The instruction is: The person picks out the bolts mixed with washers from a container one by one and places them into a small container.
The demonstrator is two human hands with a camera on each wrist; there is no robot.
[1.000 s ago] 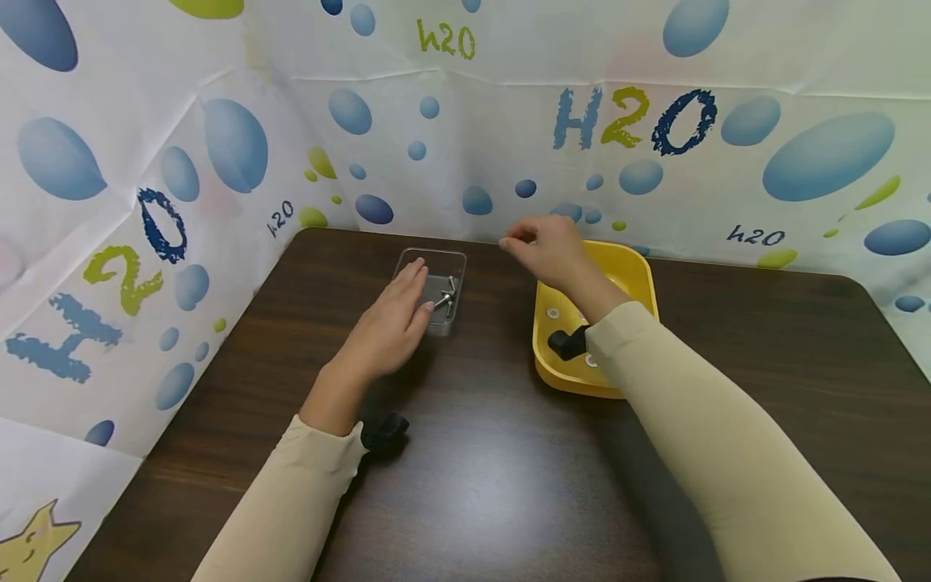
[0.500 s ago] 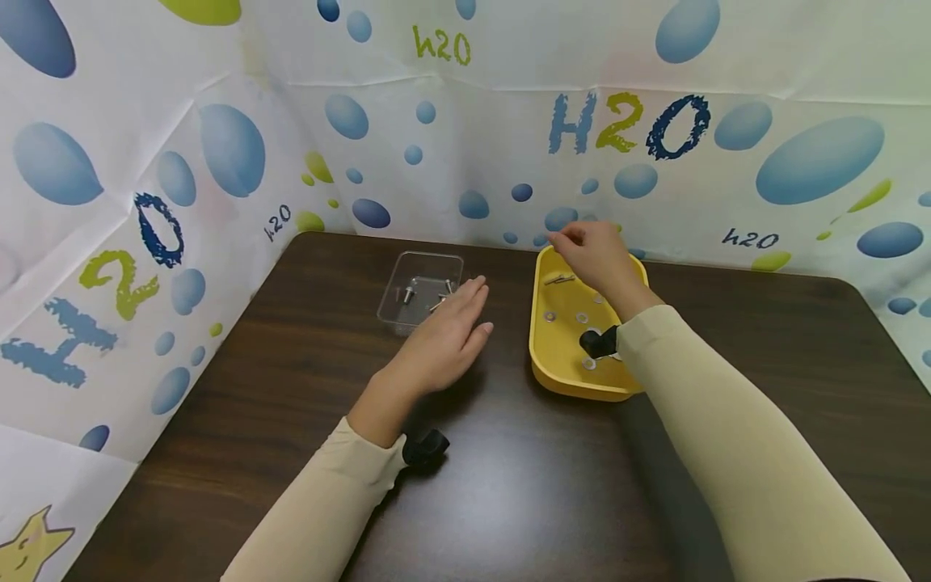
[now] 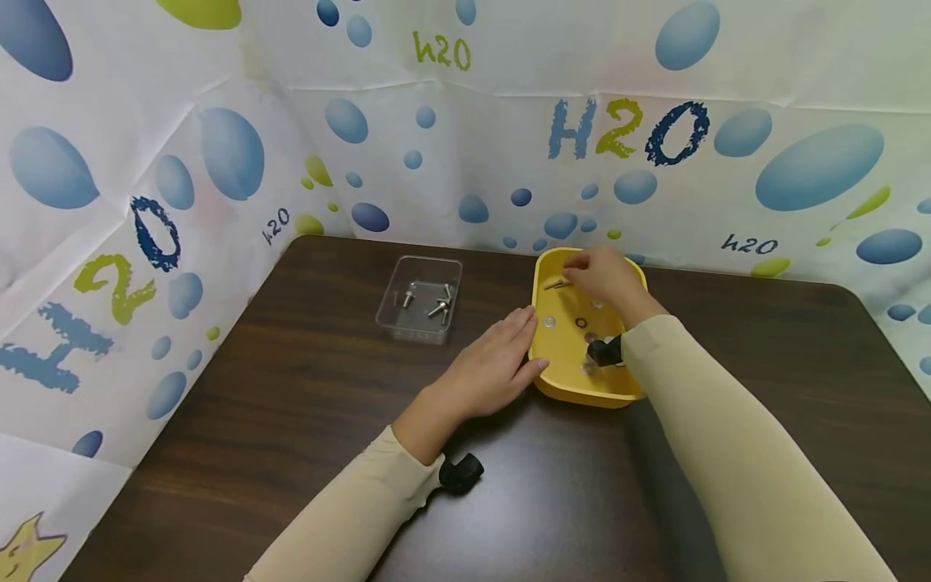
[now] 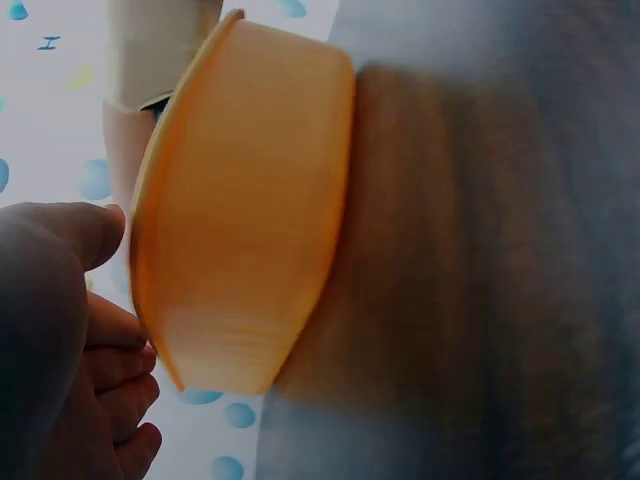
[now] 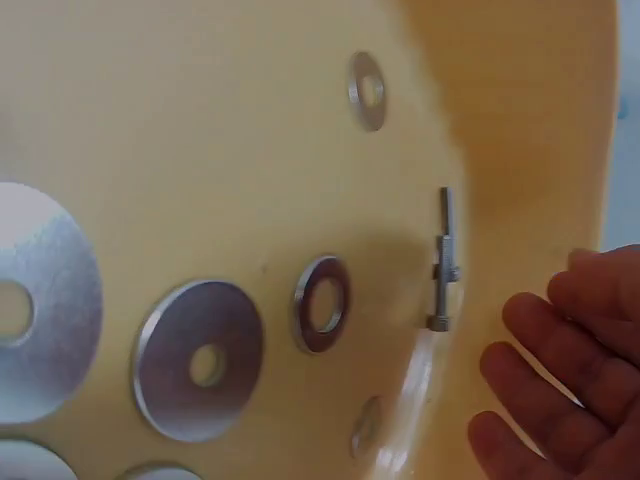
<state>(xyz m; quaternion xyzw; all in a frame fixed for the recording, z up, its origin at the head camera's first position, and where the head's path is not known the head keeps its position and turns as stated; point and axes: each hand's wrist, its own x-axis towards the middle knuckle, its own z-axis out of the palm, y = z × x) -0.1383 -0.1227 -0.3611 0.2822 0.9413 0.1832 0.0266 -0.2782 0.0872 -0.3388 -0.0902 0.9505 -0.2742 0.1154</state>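
Note:
My left hand [image 3: 483,372] is at the left rim of a yellow tray [image 3: 563,347], fingers extended. In the left wrist view its thumb and fingertips lie along the rim of the tray [image 4: 245,200]; firm contact is hard to tell. My right hand [image 3: 609,281] reaches into the tray's far end, close to some small bolts [image 3: 558,284]. The right wrist view shows loosely bent fingers [image 5: 555,350] beside the bolts [image 5: 443,275], apart from them, with nothing visible in their grasp. Flat metal washers [image 5: 200,360] of different sizes lie on the tray floor.
A clear plastic box [image 3: 410,332] with several bolts [image 3: 440,308] stands left of the yellow tray on the dark wooden table [image 3: 305,364]. A white sheet [image 3: 494,129] printed with blue drops rises behind and at the left.
My left hand has moved right, from over the clear box to the yellow tray's rim. My right hand has moved right and then down into the tray.

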